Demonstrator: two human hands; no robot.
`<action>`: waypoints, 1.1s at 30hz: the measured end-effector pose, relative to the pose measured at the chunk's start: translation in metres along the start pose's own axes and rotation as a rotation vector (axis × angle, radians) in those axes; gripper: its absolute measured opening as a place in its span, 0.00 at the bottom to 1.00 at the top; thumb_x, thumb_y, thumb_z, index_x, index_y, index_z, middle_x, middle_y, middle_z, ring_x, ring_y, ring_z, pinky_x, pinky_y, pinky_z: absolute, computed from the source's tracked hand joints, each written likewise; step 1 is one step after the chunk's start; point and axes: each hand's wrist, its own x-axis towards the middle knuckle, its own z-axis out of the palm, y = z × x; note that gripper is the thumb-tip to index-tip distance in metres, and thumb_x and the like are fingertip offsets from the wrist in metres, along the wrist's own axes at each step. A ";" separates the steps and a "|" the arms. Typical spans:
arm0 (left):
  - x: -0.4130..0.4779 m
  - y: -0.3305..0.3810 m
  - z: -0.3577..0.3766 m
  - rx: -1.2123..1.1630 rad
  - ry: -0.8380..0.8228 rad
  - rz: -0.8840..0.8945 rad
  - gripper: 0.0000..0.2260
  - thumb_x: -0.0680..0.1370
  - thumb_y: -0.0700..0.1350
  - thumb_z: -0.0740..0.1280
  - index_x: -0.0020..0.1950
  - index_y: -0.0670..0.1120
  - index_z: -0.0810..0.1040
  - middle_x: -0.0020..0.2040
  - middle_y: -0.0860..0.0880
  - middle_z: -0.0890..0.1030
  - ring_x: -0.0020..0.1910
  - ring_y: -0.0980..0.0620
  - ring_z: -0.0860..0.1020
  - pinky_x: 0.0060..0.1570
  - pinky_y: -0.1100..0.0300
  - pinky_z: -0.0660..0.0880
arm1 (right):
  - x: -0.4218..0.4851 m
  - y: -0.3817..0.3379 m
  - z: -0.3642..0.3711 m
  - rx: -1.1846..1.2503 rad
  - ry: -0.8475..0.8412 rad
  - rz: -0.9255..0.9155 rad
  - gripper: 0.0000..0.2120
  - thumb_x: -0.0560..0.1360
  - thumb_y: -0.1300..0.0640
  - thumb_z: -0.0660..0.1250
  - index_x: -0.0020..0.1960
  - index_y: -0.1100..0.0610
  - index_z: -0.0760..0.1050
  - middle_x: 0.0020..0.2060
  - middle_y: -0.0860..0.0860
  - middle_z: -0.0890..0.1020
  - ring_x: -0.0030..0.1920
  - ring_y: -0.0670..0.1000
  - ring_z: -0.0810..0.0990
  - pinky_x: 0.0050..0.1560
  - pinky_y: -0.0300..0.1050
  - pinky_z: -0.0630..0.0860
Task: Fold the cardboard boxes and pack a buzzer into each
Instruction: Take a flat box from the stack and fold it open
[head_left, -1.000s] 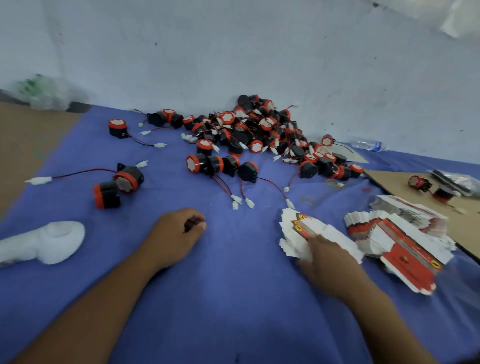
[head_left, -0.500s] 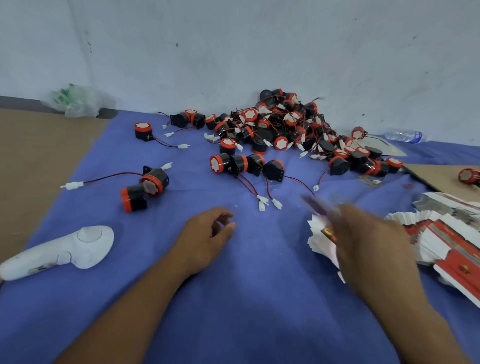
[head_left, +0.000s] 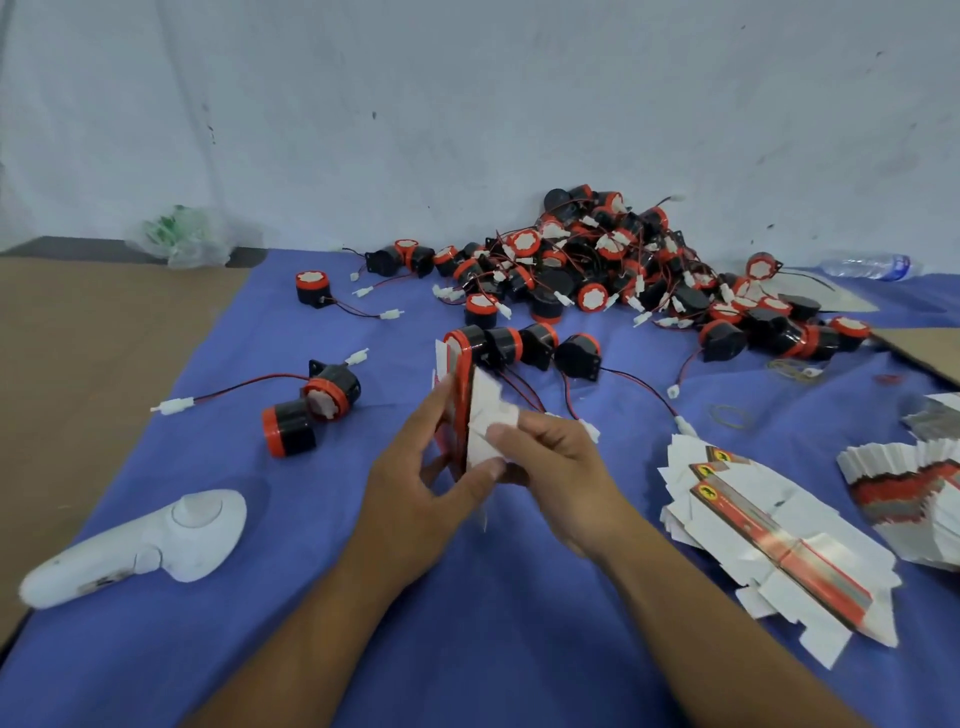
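A flat red-and-white cardboard box blank (head_left: 464, 400) stands on edge above the blue cloth (head_left: 519, 623), held between both hands. My left hand (head_left: 415, 483) grips its left side with thumb and fingers. My right hand (head_left: 556, 467) pinches a white flap on its right side. A big pile of black-and-orange buzzers (head_left: 613, 270) with red wires lies against the wall. Two loose buzzers (head_left: 311, 410) lie to the left. A fanned stack of flat blanks (head_left: 769, 530) lies at the right.
A white handheld controller (head_left: 150, 545) lies at the near left. A second stack of blanks (head_left: 914, 483) sits at the far right. Rubber bands (head_left: 731, 415) lie near the wires. Brown cardboard (head_left: 78, 364) borders the cloth on the left; a plastic bottle (head_left: 867, 266) lies by the wall.
My right hand lifted one blank off the fanned stack and carried it left to the middle. My left hand rose from the cloth and took hold of it.
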 end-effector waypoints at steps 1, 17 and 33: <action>0.000 -0.001 0.000 -0.016 -0.008 -0.011 0.35 0.72 0.56 0.73 0.75 0.66 0.60 0.68 0.69 0.71 0.67 0.67 0.71 0.57 0.68 0.75 | -0.002 0.002 0.001 -0.038 -0.017 -0.029 0.11 0.80 0.61 0.63 0.50 0.56 0.85 0.45 0.50 0.86 0.44 0.49 0.84 0.47 0.42 0.79; -0.003 -0.001 0.008 0.403 0.174 -0.079 0.19 0.77 0.43 0.60 0.67 0.42 0.74 0.32 0.62 0.80 0.35 0.58 0.78 0.31 0.73 0.68 | -0.006 0.025 0.009 -1.017 0.296 -0.691 0.13 0.79 0.63 0.63 0.60 0.62 0.82 0.56 0.54 0.85 0.50 0.57 0.84 0.49 0.52 0.80; -0.002 0.005 0.014 -0.559 0.094 -0.330 0.37 0.76 0.28 0.60 0.75 0.64 0.63 0.61 0.50 0.82 0.57 0.45 0.82 0.45 0.53 0.81 | -0.008 0.006 -0.007 -0.167 0.092 -0.046 0.25 0.82 0.59 0.63 0.73 0.38 0.65 0.71 0.45 0.73 0.70 0.47 0.73 0.63 0.45 0.77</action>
